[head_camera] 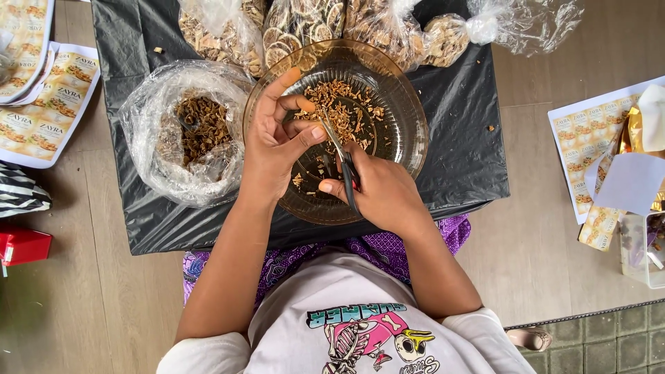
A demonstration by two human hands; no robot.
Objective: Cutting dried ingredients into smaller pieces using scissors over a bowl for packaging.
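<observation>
While both hands work over it, the glass bowl sits on a black plastic sheet spread on the wooden floor, and everything else is placed around that bowl. Inside the bowl lies a heap of small brown cut pieces, thickest toward its far side. The left hand hovers over the bowl's left half, thumb and bent fingers pinched together on a small brown bit — too small to make out clearly. The right hand is over the bowl's near rim, closed around the dark handles of a pair of scissors, whose blades point up toward the left hand's fingertips.

Just left of the bowl stands an open clear plastic bag holding darker brown dried pieces. Beyond the bowl's far rim, several tied clear bags of dried round slices lie side by side. Well to the bowl's left and right, printed sticker sheets rest on the floor — those on the right beside a small clear box. A red object lies far to the left.
</observation>
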